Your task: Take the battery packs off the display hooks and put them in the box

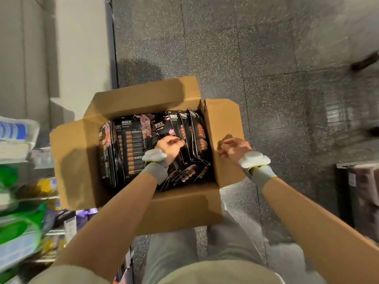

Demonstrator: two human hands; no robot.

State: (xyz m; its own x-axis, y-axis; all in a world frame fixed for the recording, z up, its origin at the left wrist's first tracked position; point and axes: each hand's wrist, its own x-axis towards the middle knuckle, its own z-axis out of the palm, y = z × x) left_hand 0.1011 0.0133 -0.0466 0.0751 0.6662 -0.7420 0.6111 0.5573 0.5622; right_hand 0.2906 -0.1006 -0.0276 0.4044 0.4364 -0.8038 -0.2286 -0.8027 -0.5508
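Many battery packs [131,144] in box [184,203]; left hand [170,145] among them, grip unclear; right hand [233,148] loose over flap [222,117]; shelves [20,181] beside.

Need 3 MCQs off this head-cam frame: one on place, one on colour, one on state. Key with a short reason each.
1. Where is the left hand?
A. On a shelf
B. Inside the cardboard box, over the battery packs
C. Flat on the floor

2. Main colour of the battery packs' cards?
A. White
B. Green
C. Black

3. The box's top flaps are:
A. Folded open
B. Taped shut
C. Cut off

Key: 1 B, the hand sits above the packs within the box walls. 2 C, the cards are black throughout. 3 A, the flaps splay outward, leaving the contents exposed.
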